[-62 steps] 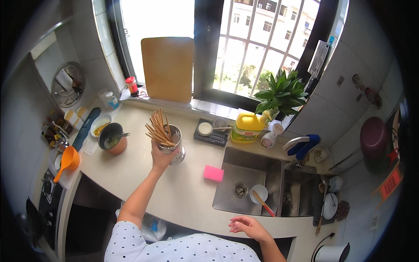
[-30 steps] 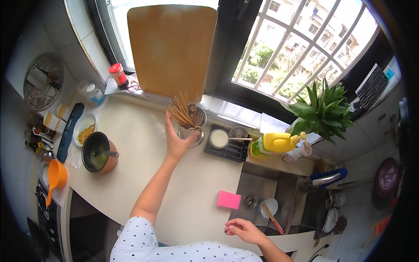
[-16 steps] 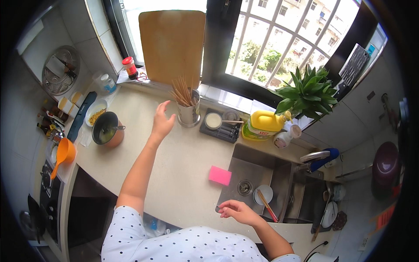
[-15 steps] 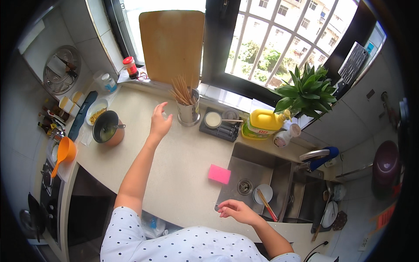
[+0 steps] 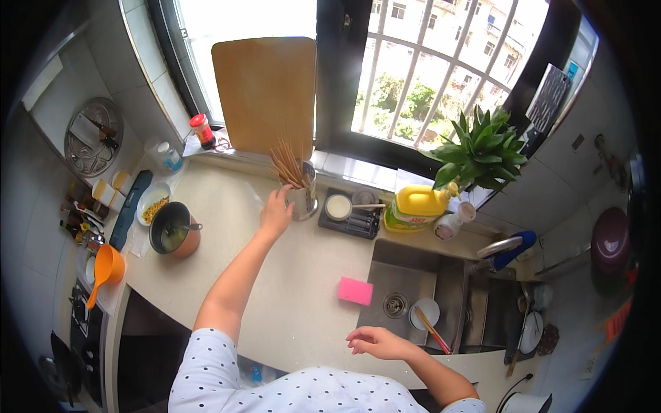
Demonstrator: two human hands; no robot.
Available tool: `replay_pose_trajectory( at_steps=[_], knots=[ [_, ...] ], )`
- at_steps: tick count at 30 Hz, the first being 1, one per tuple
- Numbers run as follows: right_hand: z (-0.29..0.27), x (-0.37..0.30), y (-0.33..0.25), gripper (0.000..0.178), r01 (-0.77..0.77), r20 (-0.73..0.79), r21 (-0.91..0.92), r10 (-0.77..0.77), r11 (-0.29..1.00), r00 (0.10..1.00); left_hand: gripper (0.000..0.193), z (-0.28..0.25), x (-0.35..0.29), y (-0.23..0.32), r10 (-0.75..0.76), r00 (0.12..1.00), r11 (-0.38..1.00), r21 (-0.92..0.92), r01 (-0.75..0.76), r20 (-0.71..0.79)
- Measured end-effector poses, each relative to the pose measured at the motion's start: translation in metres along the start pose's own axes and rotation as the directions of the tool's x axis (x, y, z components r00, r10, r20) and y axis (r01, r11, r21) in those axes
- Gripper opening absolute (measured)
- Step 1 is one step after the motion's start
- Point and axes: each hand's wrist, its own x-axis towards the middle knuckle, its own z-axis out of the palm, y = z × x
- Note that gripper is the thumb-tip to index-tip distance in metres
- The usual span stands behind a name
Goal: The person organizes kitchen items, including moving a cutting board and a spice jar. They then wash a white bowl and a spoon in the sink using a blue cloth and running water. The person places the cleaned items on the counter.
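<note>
Left hand (image 5: pixel 276 212), fingers parted, is beside the upright silver metal cylinder (image 5: pixel 306 197) holding brown wooden chopsticks (image 5: pixel 287 165) on the cream desk (image 5: pixel 282 310) (contact cannot be determined). Right hand (image 5: pixel 379 342), loosely curled, is empty. Cylinder: probably rigid, slippery, top-heavy; grip with 1 hand around mid-wall.

Tan chopsticks (image 5: pixel 286 166), silver holder (image 5: pixel 305 197), pink sponge (image 5: pixel 354 290), yellow jug (image 5: pixel 418 201), dark-dotted white shirt (image 5: pixel 323 392)

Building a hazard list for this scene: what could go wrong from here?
1. The left hand is at the metal holder; a bump might tip it and scatter its chopsticks.
2. The pink sponge lies at the edge of the sink; a nudge could drop it in.
3. The red-ended sticks leaning in the bowl may slip if knocked.
</note>
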Motion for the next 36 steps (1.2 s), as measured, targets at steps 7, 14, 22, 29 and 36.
replay_pose_trajectory(
  at_steps=[7, 14, 22, 29, 36],
  knots=[
    [-0.055, 0.063, -0.065, 0.02, 0.109, -0.187, 0.127, -0.084, 0.986, 0.979, 0.01, 0.004, 0.01, 0.002, 0.183, 0.959, 0.968, -0.132, -0.214, -0.215],
    [-0.113, 0.138, -0.127, 0.018, 0.218, -0.279, -0.102, -0.238, 0.971, 0.93, 0.016, -0.006, -0.009, -0.005, 0.05, 0.993, 0.872, -0.479, -0.098, -0.11],
    [-0.228, 0.288, -0.293, 0.043, 0.405, -0.726, -0.449, -0.589, 0.796, 0.354, 0.008, 0.018, -0.099, -0.047, -0.165, 0.968, 0.861, -0.507, 0.049, -0.187],
    [-0.214, 0.33, -0.351, 0.042, 0.691, -0.736, -0.201, -0.572, 0.695, 0.362, 0.009, 0.046, -0.141, -0.076, -0.159, 0.978, 0.857, -0.511, 0.068, -0.135],
    [-0.219, 0.359, -0.349, 0.042, 0.845, -0.762, 0.053, -0.525, 0.533, 0.379, 0.009, 0.05, -0.139, -0.08, -0.231, 0.968, 0.822, -0.553, 0.138, -0.101]
  ],
)
